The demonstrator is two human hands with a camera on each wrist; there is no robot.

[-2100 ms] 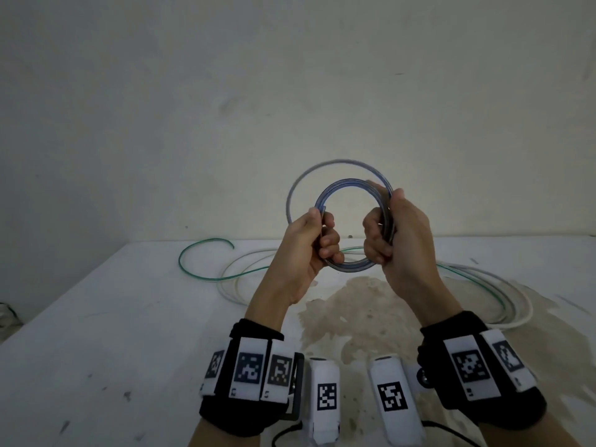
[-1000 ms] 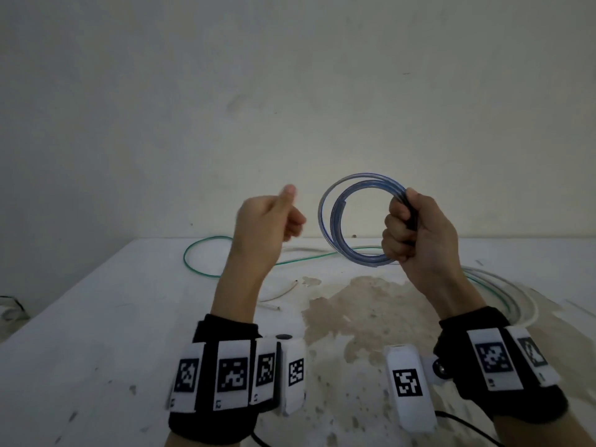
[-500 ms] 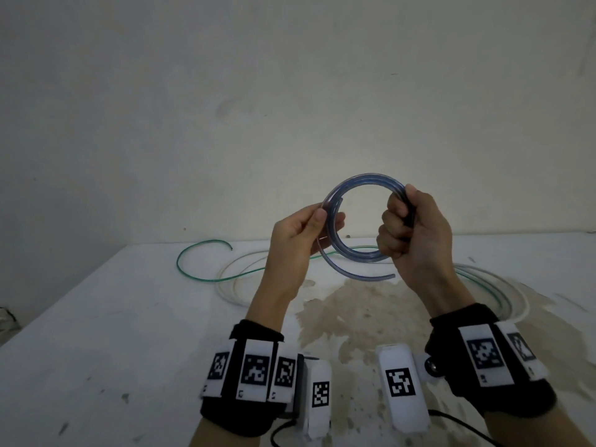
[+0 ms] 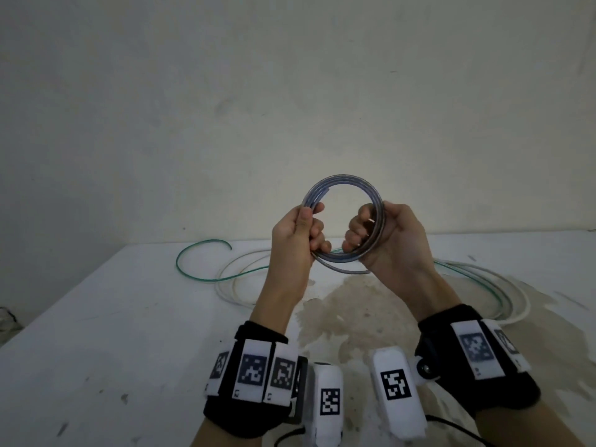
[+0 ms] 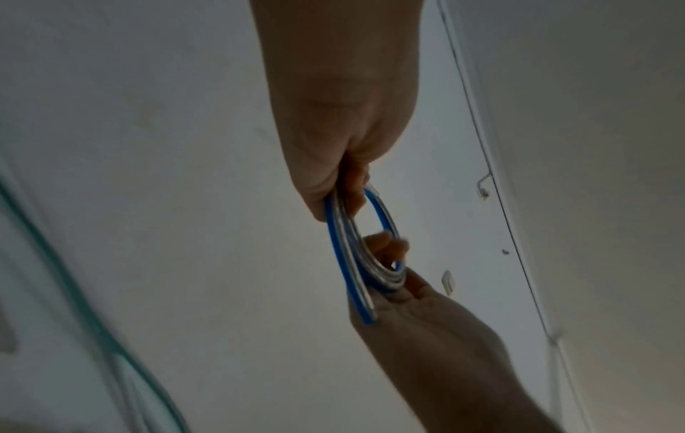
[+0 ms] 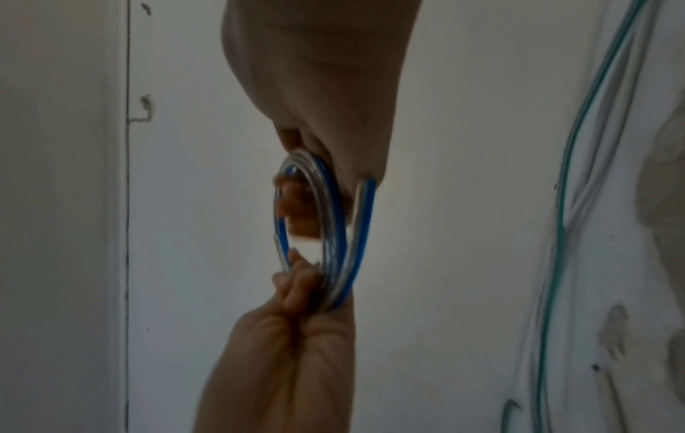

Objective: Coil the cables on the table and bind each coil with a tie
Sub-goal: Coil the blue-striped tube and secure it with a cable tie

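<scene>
I count one blue coil [image 4: 346, 188] held between my two hands, left hand [image 4: 295, 240] and right hand [image 4: 392, 243]. On the one table [image 4: 113, 333], at twelve o'clock, lie one green cable [image 4: 200, 275] and one white cable [image 4: 512, 293].

A bare room: plain wall [image 4: 290, 91] behind a stained white table [image 4: 129, 317].

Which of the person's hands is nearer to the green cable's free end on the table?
Left. The left hand is on the side of the green cable's free end; the right hand is beyond it, gripping the blue coil.
</scene>
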